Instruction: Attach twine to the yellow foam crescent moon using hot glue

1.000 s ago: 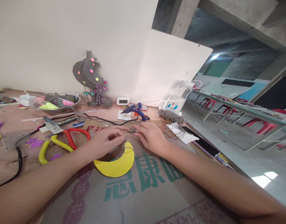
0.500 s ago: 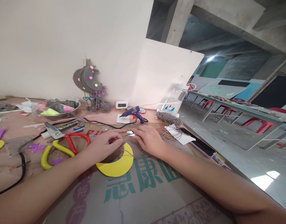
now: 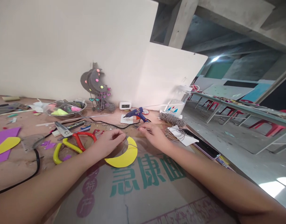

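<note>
A yellow foam crescent (image 3: 124, 156) lies on a printed cardboard sheet (image 3: 143, 193). My left hand (image 3: 109, 142) rests at the crescent's upper left edge, its thumb and fingers pinched on a thin grey string (image 3: 128, 143) that runs over the crescent's upper tip. My right hand (image 3: 154, 134) lies palm down just right of that tip. Its fingers are curled together toward a small dark piece (image 3: 135, 126) on the cardboard. What they grip is too small to name. Both forearms reach in from the bottom corners.
Red and yellow-handled scissors (image 3: 71, 140) lie left of my left hand. Behind are a blue glue gun (image 3: 137, 113), a small clock (image 3: 125, 105), a twine bundle (image 3: 171, 118), a metal bowl (image 3: 65, 109) and a moon ornament (image 3: 96, 84). A phone (image 3: 203, 145) lies at the table's right edge.
The view has swung a little to the left. Both hands have lifted slightly toward the crescent's upper tip, and the shiny piece seen between them is out of sight.
</note>
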Available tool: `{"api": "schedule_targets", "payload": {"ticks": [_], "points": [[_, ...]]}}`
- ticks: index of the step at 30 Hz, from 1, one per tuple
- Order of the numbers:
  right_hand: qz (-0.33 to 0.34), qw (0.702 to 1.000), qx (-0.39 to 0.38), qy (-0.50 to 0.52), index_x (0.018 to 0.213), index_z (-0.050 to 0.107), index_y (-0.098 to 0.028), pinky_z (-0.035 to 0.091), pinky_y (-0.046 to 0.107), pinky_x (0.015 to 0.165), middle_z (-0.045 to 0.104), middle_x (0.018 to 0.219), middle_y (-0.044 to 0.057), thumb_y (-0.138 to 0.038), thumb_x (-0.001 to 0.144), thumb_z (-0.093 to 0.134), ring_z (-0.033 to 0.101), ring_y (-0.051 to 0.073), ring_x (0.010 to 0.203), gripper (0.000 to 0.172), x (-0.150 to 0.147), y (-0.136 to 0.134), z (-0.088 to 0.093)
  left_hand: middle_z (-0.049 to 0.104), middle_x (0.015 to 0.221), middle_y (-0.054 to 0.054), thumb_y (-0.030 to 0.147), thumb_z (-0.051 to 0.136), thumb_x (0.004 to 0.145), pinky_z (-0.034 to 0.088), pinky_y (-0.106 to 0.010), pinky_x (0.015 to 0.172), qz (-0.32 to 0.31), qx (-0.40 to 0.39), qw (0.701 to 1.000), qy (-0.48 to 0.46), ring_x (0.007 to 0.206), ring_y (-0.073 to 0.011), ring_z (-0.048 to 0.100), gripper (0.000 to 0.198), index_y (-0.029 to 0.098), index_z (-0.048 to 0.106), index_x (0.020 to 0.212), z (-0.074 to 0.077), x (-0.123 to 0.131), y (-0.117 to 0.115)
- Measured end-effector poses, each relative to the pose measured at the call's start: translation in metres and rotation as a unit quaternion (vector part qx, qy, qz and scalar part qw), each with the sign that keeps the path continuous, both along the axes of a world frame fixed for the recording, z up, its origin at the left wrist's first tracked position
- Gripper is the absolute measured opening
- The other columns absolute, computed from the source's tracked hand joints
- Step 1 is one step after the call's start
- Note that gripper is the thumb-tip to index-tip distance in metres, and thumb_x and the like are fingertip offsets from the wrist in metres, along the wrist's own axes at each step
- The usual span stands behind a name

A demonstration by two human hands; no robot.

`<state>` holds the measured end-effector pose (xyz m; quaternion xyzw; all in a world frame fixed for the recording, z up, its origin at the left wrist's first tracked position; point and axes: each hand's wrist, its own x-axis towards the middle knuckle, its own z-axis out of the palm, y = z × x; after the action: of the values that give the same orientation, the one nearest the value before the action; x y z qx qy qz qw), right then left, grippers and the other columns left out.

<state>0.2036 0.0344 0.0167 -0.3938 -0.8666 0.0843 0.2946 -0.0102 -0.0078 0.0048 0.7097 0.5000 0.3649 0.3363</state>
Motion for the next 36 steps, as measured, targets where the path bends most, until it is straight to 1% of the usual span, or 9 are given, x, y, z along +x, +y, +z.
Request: {"api": "schedule_targets", "payload": {"ticks": [3,9,13,16,22,25,29,32,36], "points": [[0.046,0.997,-0.053,-0.011,0.080,0.063,-0.015,0.042,0.027,0.072,0.062,0.076,0.004,-0.037,0.090,0.035,0.055,0.015,0.077,0.038,-0.009,-0.015,0.008,0.054,0.064,0.003,0.040,0.042,0.079,0.038,-0.022,0.058,-0.002,0.010,1.000,-0.006,0.061,-0.0125,0.050,0.027,0.018,0.052,0.069,0.001,0.000,-0.001],[0.067,0.993,-0.099,-0.015,0.071,0.059,-0.015,0.042,0.025,0.068,0.060,0.073,0.001,-0.034,0.084,0.048,0.054,0.013,0.072,0.026,-0.019,-0.029,0.004,0.054,0.060,0.001,0.045,0.039,0.080,0.038,-0.022,0.052,-0.009,-0.007,1.000,-0.018,0.056,-0.0126,0.049,0.032,0.017,0.053,0.071,0.001,0.002,-0.002],[0.087,0.991,-0.093,-0.030,0.069,0.056,-0.015,0.041,0.024,0.064,0.057,0.068,0.000,-0.033,0.088,0.040,0.052,0.012,0.067,0.030,-0.018,-0.026,-0.001,0.055,0.060,0.001,0.045,0.039,0.079,0.036,-0.021,0.050,-0.017,-0.007,1.000,-0.012,0.053,-0.0119,0.048,0.033,0.018,0.055,0.073,0.002,0.002,-0.002],[0.080,0.995,-0.042,-0.051,0.067,0.054,-0.015,0.040,0.025,0.065,0.055,0.065,0.001,-0.033,0.090,0.036,0.051,0.012,0.067,0.034,-0.014,-0.021,-0.001,0.055,0.061,0.002,0.045,0.041,0.079,0.035,-0.021,0.050,-0.013,-0.003,1.000,-0.007,0.054,-0.0116,0.046,0.031,0.018,0.055,0.072,0.002,0.001,-0.002],[-0.026,0.998,0.046,-0.014,0.083,0.058,-0.015,0.041,0.030,0.074,0.060,0.082,0.005,-0.032,0.084,0.047,0.053,0.016,0.079,0.020,0.010,0.013,0.005,0.054,0.062,0.003,0.043,0.040,0.080,0.035,-0.022,0.053,-0.007,0.001,1.000,-0.019,0.056,-0.0120,0.047,0.029,0.019,0.053,0.070,-0.003,0.000,0.002],[-0.083,0.996,-0.011,0.022,0.103,0.055,-0.015,0.042,0.032,0.079,0.060,0.102,0.008,-0.034,0.084,0.047,0.055,0.017,0.089,0.029,0.023,0.035,0.004,0.054,0.063,0.002,0.042,0.039,0.080,0.036,-0.022,0.055,-0.003,0.002,1.000,-0.015,0.059,-0.0131,0.048,0.029,0.019,0.053,0.069,-0.005,0.000,0.004],[-0.097,0.993,-0.062,0.028,0.120,0.047,-0.012,0.042,0.035,0.084,0.053,0.119,0.014,-0.037,0.080,0.051,0.055,0.020,0.098,0.047,0.028,0.062,0.001,0.054,0.064,0.002,0.041,0.040,0.080,0.036,-0.023,0.057,-0.007,0.005,1.000,-0.008,0.062,-0.0134,0.048,0.028,0.018,0.054,0.071,-0.005,-0.001,0.005],[-0.099,0.992,-0.079,0.027,0.123,0.045,-0.013,0.044,0.034,0.083,0.054,0.119,0.013,-0.036,0.077,0.055,0.057,0.020,0.096,0.052,0.022,0.085,-0.001,0.054,0.063,0.003,0.040,0.041,0.080,0.035,-0.022,0.057,-0.007,0.004,1.000,-0.008,0.061,-0.0126,0.048,0.027,0.018,0.055,0.071,-0.005,-0.001,0.004],[-0.108,0.988,-0.105,0.026,0.111,0.055,-0.014,0.047,0.030,0.077,0.064,0.102,0.008,-0.033,0.074,0.058,0.061,0.018,0.085,0.042,0.009,0.107,-0.006,0.054,0.063,0.003,0.039,0.041,0.081,0.034,-0.022,0.054,-0.001,0.003,1.000,-0.004,0.057,-0.0113,0.047,0.027,0.018,0.056,0.071,-0.005,-0.001,0.004]]}}
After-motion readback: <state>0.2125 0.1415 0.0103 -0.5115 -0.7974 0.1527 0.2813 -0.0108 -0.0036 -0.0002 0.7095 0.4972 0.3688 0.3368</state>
